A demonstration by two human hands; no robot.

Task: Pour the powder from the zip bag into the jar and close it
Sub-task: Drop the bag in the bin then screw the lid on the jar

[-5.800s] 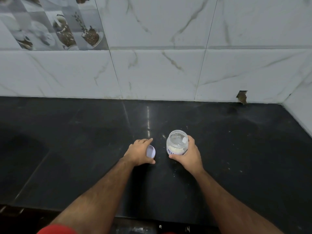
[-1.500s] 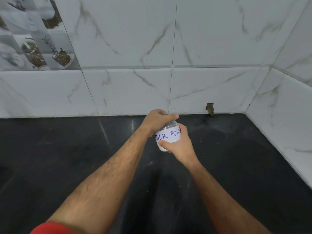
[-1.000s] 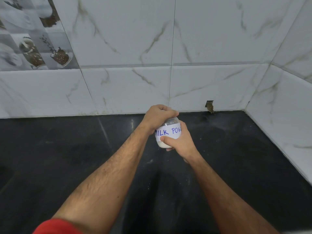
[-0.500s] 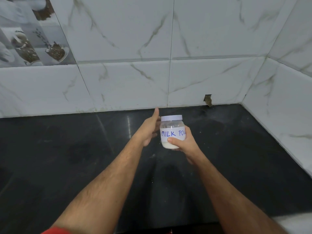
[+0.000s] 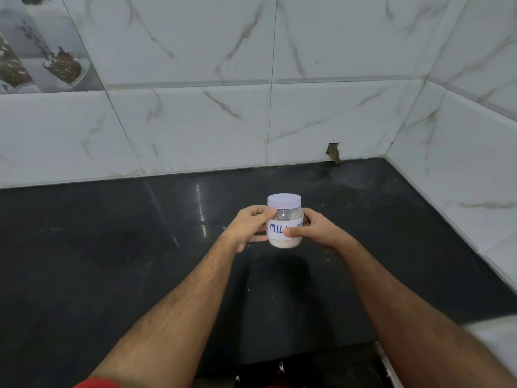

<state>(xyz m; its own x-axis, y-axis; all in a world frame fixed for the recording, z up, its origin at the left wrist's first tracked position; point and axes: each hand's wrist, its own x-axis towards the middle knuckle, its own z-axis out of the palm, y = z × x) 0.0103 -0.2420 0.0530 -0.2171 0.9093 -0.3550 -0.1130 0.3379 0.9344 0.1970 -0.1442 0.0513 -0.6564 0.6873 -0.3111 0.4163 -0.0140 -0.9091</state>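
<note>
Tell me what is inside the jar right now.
A shallow layer of white powder sits at the bottom of the jar. The paper label and both hands cover the middle.

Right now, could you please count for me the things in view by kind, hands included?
Jars: 1, the jar, upright with white powder at the bottom
Lids: 1, the lid, sitting on the jar
Hands: 2, the left hand and the right hand, each holding a side of the jar
Counters: 1, the black counter
Total: 5
</note>
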